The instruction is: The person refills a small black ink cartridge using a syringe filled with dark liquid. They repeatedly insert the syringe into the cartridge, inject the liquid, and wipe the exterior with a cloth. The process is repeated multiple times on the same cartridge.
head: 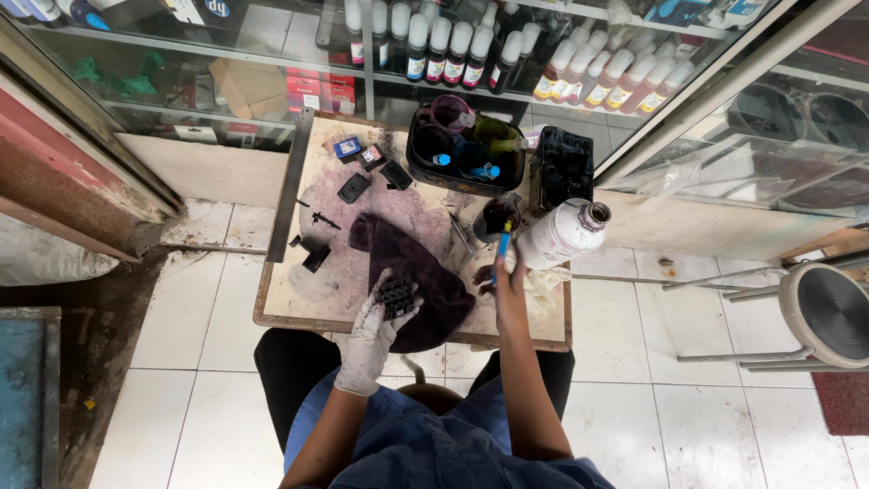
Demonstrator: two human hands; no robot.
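Note:
My left hand (371, 333), in a white glove, holds a small black ink cartridge (396, 296) over a dark purple cloth (412, 263) on the stained table (299, 299). My bare right hand (509, 268) grips a blue-tipped syringe (502, 244) upright beside a white ink bottle (563, 234) that lies tilted with its dark mouth open. A small dark jar (496, 215) stands just behind the syringe.
A black tub (463, 149) with bottles and a black tray (561, 167) stand at the table's back. Loose cartridges (355, 186) lie at the back left. A glass cabinet with ink bottles (471, 50) stands behind. A round stool (828, 312) is at the right.

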